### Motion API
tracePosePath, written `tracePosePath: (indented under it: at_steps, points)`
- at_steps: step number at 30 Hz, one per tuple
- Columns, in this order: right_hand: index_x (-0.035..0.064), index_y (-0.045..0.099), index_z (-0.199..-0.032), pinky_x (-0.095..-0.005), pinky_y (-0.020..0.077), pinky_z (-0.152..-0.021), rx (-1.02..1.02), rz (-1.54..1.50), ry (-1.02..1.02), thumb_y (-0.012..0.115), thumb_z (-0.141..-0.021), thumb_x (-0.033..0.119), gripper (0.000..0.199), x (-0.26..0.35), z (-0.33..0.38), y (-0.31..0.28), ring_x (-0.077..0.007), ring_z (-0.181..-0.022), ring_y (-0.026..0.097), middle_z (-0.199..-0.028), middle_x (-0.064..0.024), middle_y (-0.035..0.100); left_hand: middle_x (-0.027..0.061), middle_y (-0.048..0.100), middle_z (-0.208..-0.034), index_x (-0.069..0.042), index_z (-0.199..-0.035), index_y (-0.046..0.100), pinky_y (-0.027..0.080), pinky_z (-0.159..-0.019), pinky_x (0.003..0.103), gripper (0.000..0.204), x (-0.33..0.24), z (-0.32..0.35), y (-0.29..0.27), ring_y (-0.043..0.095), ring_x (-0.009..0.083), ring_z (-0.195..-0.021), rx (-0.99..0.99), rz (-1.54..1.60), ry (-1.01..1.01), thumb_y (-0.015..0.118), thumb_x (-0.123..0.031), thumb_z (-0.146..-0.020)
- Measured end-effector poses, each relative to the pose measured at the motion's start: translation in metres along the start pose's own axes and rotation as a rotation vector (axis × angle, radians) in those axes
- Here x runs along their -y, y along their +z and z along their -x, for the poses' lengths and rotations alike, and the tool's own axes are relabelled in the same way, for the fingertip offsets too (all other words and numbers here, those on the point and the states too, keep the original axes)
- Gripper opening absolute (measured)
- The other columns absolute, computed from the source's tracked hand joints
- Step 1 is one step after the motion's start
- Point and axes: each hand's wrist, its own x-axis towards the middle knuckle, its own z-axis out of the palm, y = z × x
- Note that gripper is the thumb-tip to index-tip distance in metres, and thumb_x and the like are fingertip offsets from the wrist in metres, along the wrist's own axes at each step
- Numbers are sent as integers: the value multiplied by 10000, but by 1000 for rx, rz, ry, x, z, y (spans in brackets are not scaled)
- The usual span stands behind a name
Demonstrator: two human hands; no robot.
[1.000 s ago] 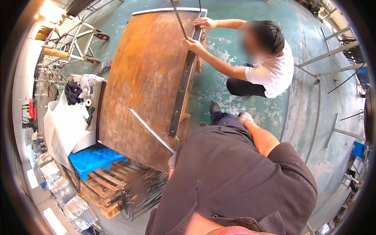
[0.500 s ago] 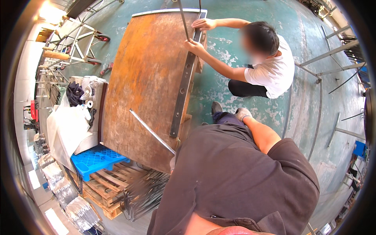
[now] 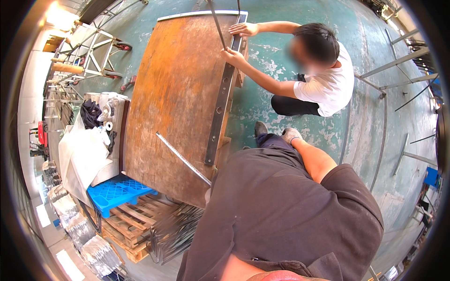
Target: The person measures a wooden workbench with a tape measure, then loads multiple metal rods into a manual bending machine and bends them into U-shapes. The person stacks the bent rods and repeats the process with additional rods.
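A rust-stained metal-topped table (image 3: 164,79) stands ahead on the left. Across its near corner lies a white graduated rule or tape (image 3: 183,157), its near end running to a small greyish patch beside my shirt. My left hand is almost wholly hidden there, so its fingers do not show. My bare right forearm (image 3: 314,157) reaches down beside my body to a greyish shape (image 3: 289,135), perhaps a gloved hand; no fingers can be made out. Along the table's right edge runs a dark metal bar with holes (image 3: 219,110). A crouching co-worker (image 3: 328,84) touches its far end and grips a thin rod (image 3: 217,23).
Left of the table are a blue plastic pallet (image 3: 110,194), a wooden pallet (image 3: 124,225), bent black rods (image 3: 173,234) and a pale draped sheet (image 3: 84,154). Wheeled metal frames (image 3: 93,58) stand at the far left. Metal rails (image 3: 396,61) are on the right.
The view has shifted very slightly. The co-worker's head and body have moved a little to the right; their hands stay at the bar's far end. The rule lies as before on the table.
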Motion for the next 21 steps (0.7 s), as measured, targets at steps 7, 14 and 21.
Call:
tracePosePath:
  at_steps: [7, 14, 21]
  points:
    - [65, 788, -1178, -462, 560, -1011, -3, -24, 3, 732, -817, 526, 588, 5, 3, -8, -394, -1182, 706, -1212, -255, 742, 254, 755, -1159, 15, -1181, 751, 510, -985, 455, 817, -1, -1, 0, 688, 390, -1195, 3, 2, 0, 363, -691, -1047]
    - [73, 790, -1167, -465, 560, -1005, 0, -6, -14, 741, -817, 492, 548, 6, -5, -7, -394, -1173, 708, -1211, -244, 746, 254, 756, -1156, 15, -1176, 752, 511, -982, 455, 813, -3, -3, 3, 689, 391, -1190, 1, 8, 4, 362, -688, -1050]
    - [60, 788, -1173, -461, 559, -1009, -32, 10, -52, 709, -850, 480, 536, -2, -13, -3, -390, -1177, 712, -1217, -246, 742, 253, 756, -1152, 15, -1171, 753, 513, -978, 456, 809, -9, -5, 7, 691, 392, -1184, 2, 12, 13, 362, -684, -1053]
